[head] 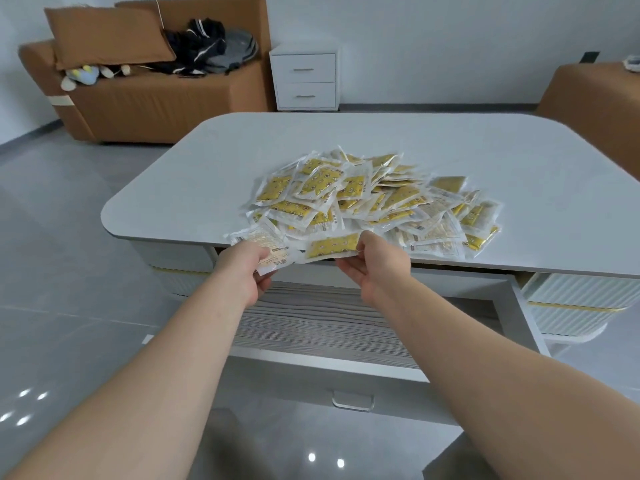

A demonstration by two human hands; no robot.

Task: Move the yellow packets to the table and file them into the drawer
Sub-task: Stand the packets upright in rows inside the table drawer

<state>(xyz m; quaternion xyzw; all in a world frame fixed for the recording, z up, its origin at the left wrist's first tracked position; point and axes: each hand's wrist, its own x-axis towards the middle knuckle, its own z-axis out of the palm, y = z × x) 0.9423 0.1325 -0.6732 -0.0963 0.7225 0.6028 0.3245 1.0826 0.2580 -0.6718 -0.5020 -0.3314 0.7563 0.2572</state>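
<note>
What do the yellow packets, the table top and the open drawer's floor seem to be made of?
Yellow packets: probably thin glossy plastic film; the sealed edges are see-through and catch light.
Table top: smooth matte pale grey slab, perhaps laminate or stone; no grain shows.
Drawer floor: grey wood-look board, likely printed laminate; streaked grain lines run across it.

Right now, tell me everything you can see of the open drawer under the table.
The drawer is pulled out from under the table, toward the camera. White front and sides, a metal bar handle on the front, grey wood-grain floor. Nothing shows inside. The left hand and right hand hold packets over its far end.
</note>
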